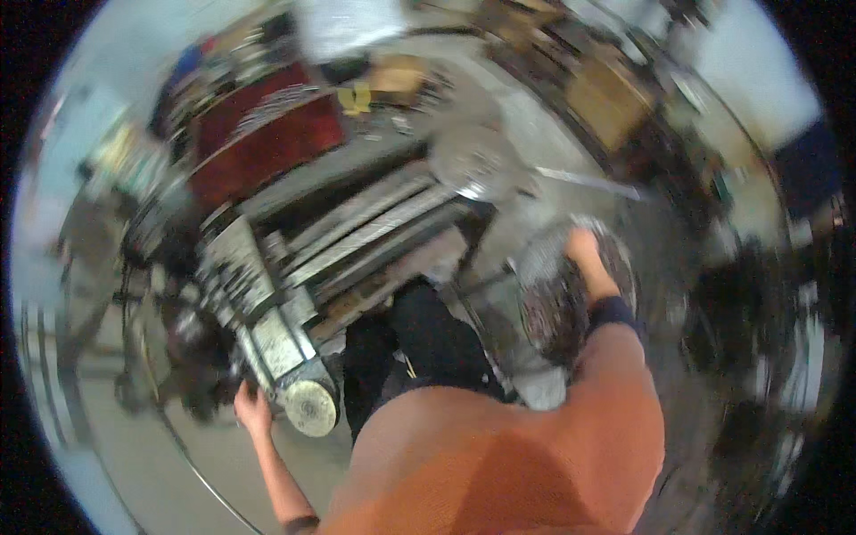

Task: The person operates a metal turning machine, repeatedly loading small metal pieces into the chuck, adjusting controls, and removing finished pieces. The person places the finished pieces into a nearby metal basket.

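My left hand (253, 408) hangs beside the round pale end (311, 408) of a metal machine that looks like a lathe (370, 234). Its fingers seem slightly spread, with nothing visible in them. On the other side, my right hand (584, 248) is over a round, dark container or wheel-like thing (551, 308) with a mesh-like, pale upper edge. Motion blur smears those fingers, so whether they grip its edge cannot be made out. Between my arms, the machine's long rails run from lower left to upper right, toward a large metal disc (477, 162).
Behind the rails stands a red metal tray (267, 147) with several thin rods. A yellow piece (355, 98) and a brown box (399, 74) are near it. Another cardboard-coloured box (609, 105) is at the far right. A thin cable (201, 477) curves across the floor at left.
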The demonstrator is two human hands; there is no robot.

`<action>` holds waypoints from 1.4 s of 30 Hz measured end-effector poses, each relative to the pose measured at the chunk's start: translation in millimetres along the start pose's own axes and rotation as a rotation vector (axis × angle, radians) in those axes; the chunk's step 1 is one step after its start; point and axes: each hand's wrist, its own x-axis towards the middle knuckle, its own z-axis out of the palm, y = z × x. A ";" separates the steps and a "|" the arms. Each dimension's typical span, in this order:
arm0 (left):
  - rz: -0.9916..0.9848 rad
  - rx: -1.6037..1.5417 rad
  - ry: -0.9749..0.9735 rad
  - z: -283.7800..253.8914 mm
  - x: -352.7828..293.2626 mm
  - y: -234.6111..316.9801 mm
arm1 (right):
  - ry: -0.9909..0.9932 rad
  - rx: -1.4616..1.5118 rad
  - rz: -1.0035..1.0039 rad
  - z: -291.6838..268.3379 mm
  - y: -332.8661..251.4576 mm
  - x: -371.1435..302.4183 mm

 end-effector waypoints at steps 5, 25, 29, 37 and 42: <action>0.156 0.188 0.225 -10.1 -17.8 46.7 | -0.252 -0.213 -0.074 -34.6 -19.3 1.8; 0.597 -0.119 -0.111 -35.6 -30.7 187.5 | 0.143 0.935 -1.380 -217.4 -314.2 -206.4; 0.600 -0.243 -0.182 -16.8 -39.2 192.5 | 0.039 0.952 -1.641 -257.7 -369.5 -248.5; 0.629 -0.332 -0.216 -33.1 -41.4 156.5 | 0.008 0.797 -1.864 -267.3 -409.3 -248.1; 0.492 -0.468 -0.274 -66.5 -44.3 146.3 | 0.042 0.664 -2.035 -293.7 -451.5 -248.7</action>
